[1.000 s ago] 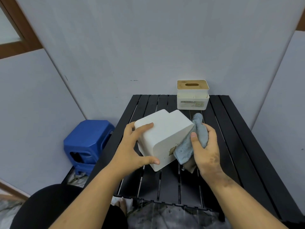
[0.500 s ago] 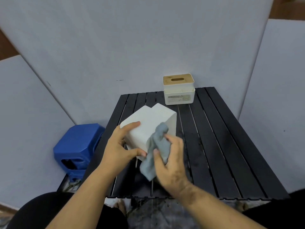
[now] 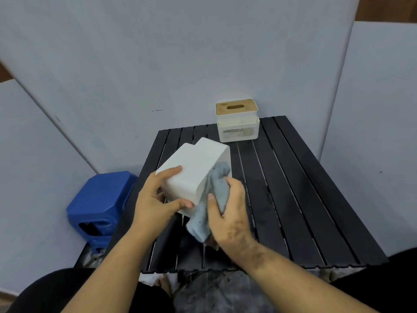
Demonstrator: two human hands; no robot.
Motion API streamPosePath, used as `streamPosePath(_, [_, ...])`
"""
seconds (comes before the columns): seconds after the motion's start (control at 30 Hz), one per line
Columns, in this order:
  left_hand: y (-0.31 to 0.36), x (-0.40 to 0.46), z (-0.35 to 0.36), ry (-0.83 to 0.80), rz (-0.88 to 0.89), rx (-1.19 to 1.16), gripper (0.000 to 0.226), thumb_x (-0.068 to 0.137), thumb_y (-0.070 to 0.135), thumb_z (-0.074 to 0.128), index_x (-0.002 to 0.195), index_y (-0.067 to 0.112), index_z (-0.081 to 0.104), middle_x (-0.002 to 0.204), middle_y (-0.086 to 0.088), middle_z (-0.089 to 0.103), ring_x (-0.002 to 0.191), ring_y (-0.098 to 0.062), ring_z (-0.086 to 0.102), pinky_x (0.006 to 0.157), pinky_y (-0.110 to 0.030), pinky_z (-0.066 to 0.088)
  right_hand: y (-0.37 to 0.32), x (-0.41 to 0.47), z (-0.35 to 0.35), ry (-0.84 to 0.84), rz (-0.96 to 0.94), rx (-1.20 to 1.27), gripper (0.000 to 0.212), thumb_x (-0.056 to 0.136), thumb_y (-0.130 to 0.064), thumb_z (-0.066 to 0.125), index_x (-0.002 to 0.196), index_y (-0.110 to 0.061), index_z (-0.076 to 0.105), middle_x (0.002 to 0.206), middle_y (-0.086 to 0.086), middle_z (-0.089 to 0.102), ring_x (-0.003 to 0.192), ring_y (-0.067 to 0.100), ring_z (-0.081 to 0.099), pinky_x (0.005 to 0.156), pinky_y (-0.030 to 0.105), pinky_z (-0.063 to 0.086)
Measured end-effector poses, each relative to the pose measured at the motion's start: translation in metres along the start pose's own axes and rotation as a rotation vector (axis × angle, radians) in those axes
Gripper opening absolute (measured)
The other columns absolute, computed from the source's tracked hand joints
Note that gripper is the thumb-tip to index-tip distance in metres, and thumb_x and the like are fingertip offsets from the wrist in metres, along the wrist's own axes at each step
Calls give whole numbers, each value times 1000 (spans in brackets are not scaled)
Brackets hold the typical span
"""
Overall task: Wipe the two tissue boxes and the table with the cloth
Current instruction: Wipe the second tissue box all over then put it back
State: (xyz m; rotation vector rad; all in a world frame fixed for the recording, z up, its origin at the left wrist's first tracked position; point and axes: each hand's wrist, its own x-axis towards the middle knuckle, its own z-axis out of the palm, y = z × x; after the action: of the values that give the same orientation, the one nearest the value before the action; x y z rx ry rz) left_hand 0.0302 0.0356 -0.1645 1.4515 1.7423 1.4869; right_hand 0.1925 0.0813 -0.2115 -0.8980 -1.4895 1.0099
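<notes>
There is just one camera, worn on the person's head. It looks forward and down, from above and close behind the left hand [image 3: 155, 199] and the right hand [image 3: 230, 213], which sit near the middle of the picture. Both arms reach in from the bottom edge. The wide view bends things at the sides. The black table [image 3: 304, 199] stretches away from the camera toward the grey wall [image 3: 180, 64] at the far end.

A black slatted table [image 3: 304, 199] carries a white tissue box with a wooden lid [image 3: 237, 123] at its far edge.
</notes>
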Motion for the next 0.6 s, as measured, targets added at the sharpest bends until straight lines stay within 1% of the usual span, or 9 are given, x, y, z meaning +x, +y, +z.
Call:
streamPosePath(0.07, [0,2,3,13,9,-11,82,64,-2,92,108,63,66,113,37,54,124,-18,55,92,-40,59,12,21,-15,-14,149,-44,26,93,-25,58,114,-16,47,104,6,54,92,17,58,75,28,52])
streamPosePath(0.17, [1,9,2,40,-18,-26,82,64,-4,91,106,62,68,111,37,55,122,-19,56,88,-35,59,12,41,-29,-109,287,-37,15,95,-17,62,105,-18,51,96,2,63,84,10,62,63,13,48])
streamPosePath(0.23, [0,17,-3,65,-57,-52,80,63,-5,91,106,60,70,120,26,59,119,-19,59,81,-25,59,11,48,-35,-113,264,-43,19,93,-18,65,108,-23,55,101,-1,66,94,12,64,73,16,51])
streamPosePath(0.27, [-1,21,-6,70,-75,-80,79,62,-4,91,108,57,70,127,18,60,118,-19,60,79,-23,59,9,50,-34,-111,253,-41,22,91,-19,67,109,-25,57,104,-2,66,98,13,65,80,22,54])
streamPosePath(0.33, [-3,27,-12,59,-99,-137,78,56,8,95,114,52,70,135,5,60,119,-20,62,84,-28,60,3,52,-27,-119,204,-95,28,89,-21,69,114,-28,58,111,-2,64,105,14,62,90,29,54])
streamPosePath(0.4, [-4,32,-17,50,-116,-158,79,50,26,93,121,49,67,136,0,61,118,-21,63,91,-37,59,-10,49,-13,-136,121,-155,36,88,-22,69,123,-26,57,118,-4,56,110,11,56,95,19,48])
streamPosePath(0.43, [-5,34,-20,52,-118,-167,79,52,26,93,123,49,65,134,-2,62,116,-23,64,92,-41,60,-20,46,-5,-159,62,-163,40,88,-21,70,126,-25,56,119,-6,53,110,8,54,93,11,44])
streamPosePath(0.53, [-12,40,-25,60,-114,-234,73,75,-1,85,129,43,63,132,-5,66,116,-27,67,95,-49,59,-38,41,14,-283,-118,-176,45,86,-20,72,128,-25,58,115,-8,51,106,1,54,91,8,43])
streamPosePath(0.6, [-16,42,-24,68,-120,-270,72,78,-7,81,128,42,63,131,-4,67,114,-26,69,92,-48,61,-38,49,12,-290,-143,-181,44,83,-19,74,125,-26,62,113,-9,53,105,-1,56,89,7,43])
